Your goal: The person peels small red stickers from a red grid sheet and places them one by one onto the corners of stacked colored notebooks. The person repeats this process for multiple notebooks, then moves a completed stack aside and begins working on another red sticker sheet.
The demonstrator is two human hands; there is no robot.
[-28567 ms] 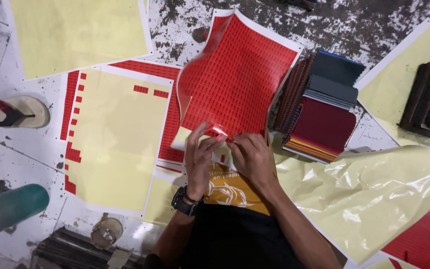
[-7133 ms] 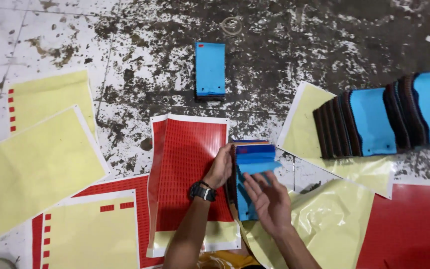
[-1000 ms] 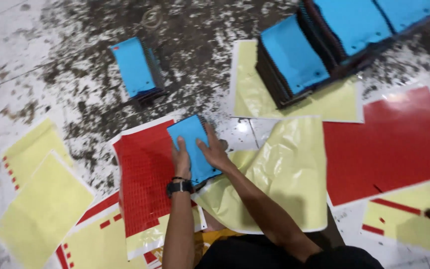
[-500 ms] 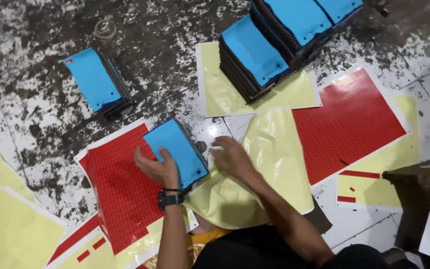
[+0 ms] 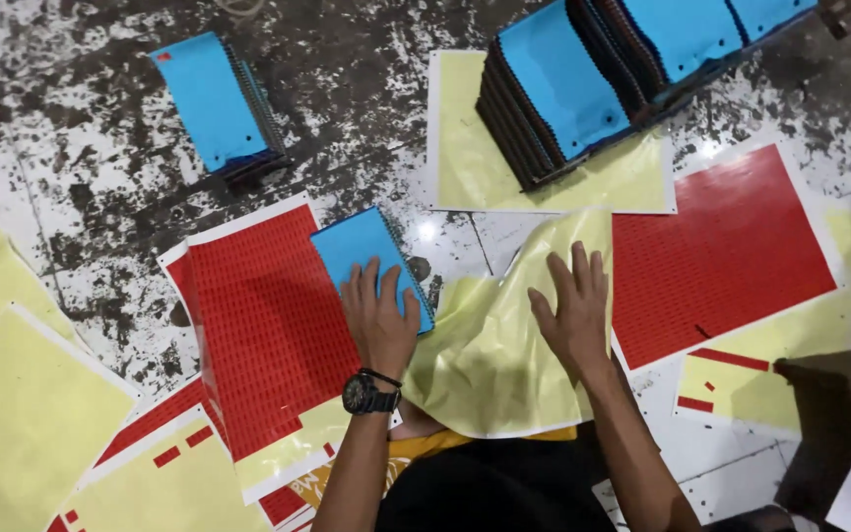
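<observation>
A small blue-covered booklet (image 5: 359,251) lies on the floor, partly over a red sticker sheet (image 5: 263,320). My left hand (image 5: 378,317), with a black wristwatch, rests flat on the booklet's near end, fingers spread. My right hand (image 5: 573,310) lies flat and open on a crumpled yellow backing sheet (image 5: 490,360), holding nothing. A second red sticker sheet (image 5: 721,251) lies just right of that hand.
A small stack of blue booklets (image 5: 217,103) sits at the far left. A long fanned row of blue booklets (image 5: 583,79) rests on a yellow sheet at the far right. Yellow sheets (image 5: 22,404) cover the near left floor. A dark object (image 5: 839,424) stands near right.
My right hand has left the booklet and moved right onto the yellow sheet. My left hand now lies flat on the booklet. The view has shifted slightly.
</observation>
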